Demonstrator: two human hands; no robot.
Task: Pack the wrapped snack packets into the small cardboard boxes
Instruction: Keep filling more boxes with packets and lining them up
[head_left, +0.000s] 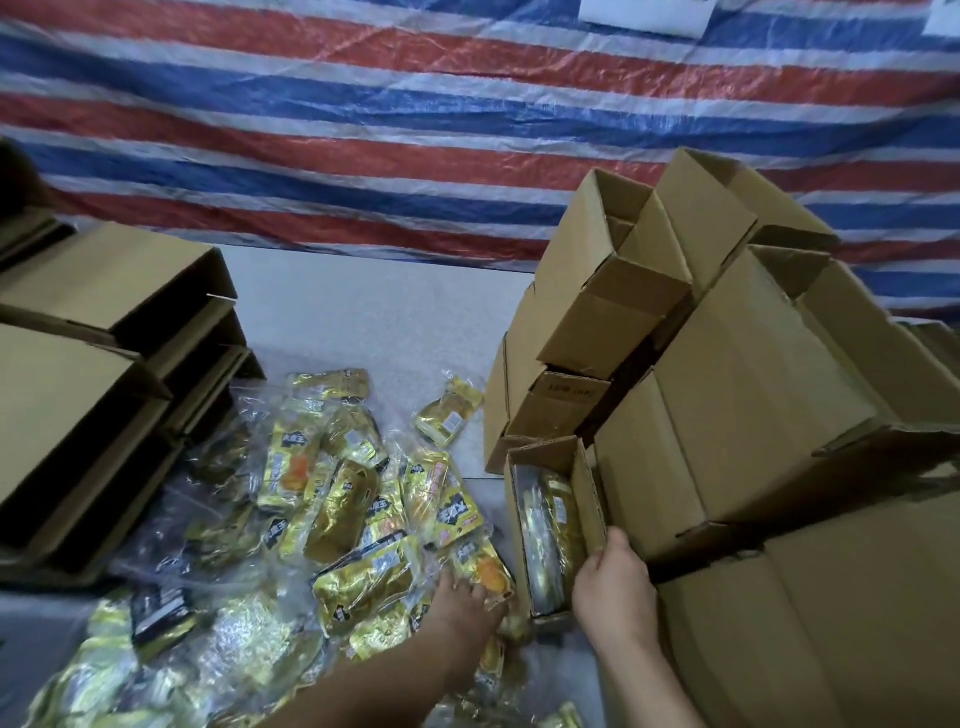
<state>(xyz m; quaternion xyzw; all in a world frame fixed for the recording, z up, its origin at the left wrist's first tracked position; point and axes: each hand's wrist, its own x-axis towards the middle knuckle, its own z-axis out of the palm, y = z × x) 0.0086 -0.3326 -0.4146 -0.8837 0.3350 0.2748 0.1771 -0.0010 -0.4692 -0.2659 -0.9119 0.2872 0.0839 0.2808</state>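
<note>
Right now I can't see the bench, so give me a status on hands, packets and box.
Left hand down on a gold packet in the pile. Right hand gripping the open box, packets already inside. Box stacks crowd the right.

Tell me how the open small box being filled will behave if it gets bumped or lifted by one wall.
The open box stands tall and narrow, so it would probably tip easily; the right hand grips its right wall, seemingly to steady it. Its thin cardboard walls would likely flex if lifted one-sided. The gold packets inside probably add little weight low down.

Head view, looking forward and down, close over table (363, 312)
</note>
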